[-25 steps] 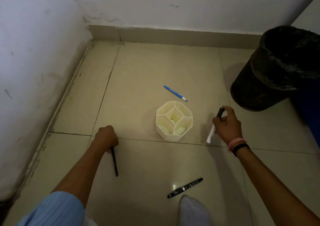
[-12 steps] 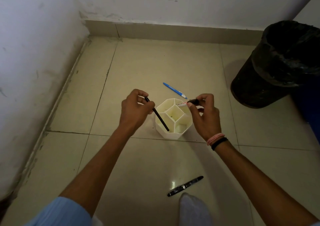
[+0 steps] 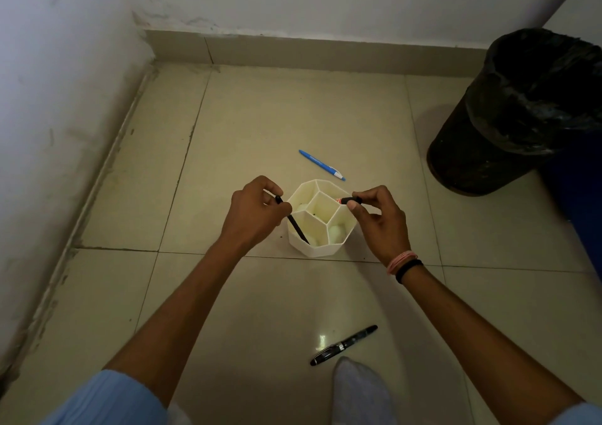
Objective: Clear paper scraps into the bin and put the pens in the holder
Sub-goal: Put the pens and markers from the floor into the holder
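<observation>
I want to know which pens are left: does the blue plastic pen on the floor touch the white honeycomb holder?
Apart. The head view shows bare tile between the blue plastic pen and the white honeycomb holder.

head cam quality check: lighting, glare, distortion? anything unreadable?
Head view: dim, with dark corners; wide-angle bowing along the skirting. One small glare spot on the tile beside the black pen. Bin interior is crushed to black. Both hands and the holder are sharp.

Bin cut off at right.
</observation>
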Available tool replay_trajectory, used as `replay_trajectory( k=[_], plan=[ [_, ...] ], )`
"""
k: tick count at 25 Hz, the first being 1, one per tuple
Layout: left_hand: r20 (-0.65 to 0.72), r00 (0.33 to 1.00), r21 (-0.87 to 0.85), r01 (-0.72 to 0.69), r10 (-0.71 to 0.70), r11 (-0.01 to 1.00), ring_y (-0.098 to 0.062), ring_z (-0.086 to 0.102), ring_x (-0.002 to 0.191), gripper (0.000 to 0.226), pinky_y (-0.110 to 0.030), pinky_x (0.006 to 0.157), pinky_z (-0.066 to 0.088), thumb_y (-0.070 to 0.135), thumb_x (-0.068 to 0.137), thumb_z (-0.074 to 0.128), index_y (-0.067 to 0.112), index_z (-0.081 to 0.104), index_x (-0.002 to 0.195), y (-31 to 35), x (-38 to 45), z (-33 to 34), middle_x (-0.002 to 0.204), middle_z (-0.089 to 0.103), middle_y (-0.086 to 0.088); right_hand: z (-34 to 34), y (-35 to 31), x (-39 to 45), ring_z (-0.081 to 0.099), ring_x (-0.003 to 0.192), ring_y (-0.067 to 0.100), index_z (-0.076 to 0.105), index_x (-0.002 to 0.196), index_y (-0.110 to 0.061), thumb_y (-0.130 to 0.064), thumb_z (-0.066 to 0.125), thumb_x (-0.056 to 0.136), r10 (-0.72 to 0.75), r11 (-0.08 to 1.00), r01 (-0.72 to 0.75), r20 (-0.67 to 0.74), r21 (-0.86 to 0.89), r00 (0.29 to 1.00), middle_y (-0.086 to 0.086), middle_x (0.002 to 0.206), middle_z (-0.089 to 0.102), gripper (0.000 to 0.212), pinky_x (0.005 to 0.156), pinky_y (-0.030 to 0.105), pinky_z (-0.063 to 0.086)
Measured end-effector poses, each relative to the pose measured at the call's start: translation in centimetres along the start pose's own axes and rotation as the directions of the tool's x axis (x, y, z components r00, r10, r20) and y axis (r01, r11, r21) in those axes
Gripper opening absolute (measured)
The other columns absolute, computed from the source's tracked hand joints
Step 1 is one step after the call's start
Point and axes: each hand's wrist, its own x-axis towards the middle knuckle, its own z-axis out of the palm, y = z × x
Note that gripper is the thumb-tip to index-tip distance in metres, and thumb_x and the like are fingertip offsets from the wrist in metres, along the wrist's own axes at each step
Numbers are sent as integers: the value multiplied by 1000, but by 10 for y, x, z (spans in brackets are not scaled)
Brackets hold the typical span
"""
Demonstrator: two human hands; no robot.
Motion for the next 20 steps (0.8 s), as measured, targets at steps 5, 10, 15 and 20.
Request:
replay_trajectory(
  k=[5, 10, 15, 20],
  plan=[
    [114, 993, 33, 36, -39, 999, -22, 74, 71, 17, -28, 57, 51, 21, 84, 73, 11, 67, 96, 0, -1, -9, 82, 74, -5, -7, 3, -5, 62, 102, 10, 54, 125, -14, -21, 67, 94, 52, 999, -52, 36, 16, 998, -2, 115, 64, 34, 76, 12, 52],
    [255, 967, -43, 41, -28, 998, -20, 69, 71, 10, -30, 57, 52, 10, 86, 73, 6, 70, 95, 4, -3, -17, 86, 74, -11, -16, 16, -20, 58, 87, 3, 53, 126, -11, -17, 66, 94, 129, 990, -128, 12, -60, 992, 3, 106, 64, 35, 66, 5, 44],
    [329, 944, 23, -31, 22, 999, -17, 67, 70, 15, -26, 56, 51, 11, 84, 77, 6, 72, 97, 2, -6, -13, 79, 72, -5, -22, 28, -32, 61, 79, 18, 64, 107, -14, -16, 68, 91, 160, 983, -147, 111, -113, 981, 3, 83, 64, 17, 71, 21, 49],
    [343, 939, 116, -77, 33, 990, -15, 65, 70, 20, -20, 54, 48, 16, 82, 82, 11, 74, 100, -6, -5, -8, 89, 71, -4, -29, 28, -45, 64, 73, 12, 72, 80, -24, -35, 76, 72, 163, 975, -25, 639, -220, 751, -1, 77, 70, 14, 75, 35, 57]
  ],
)
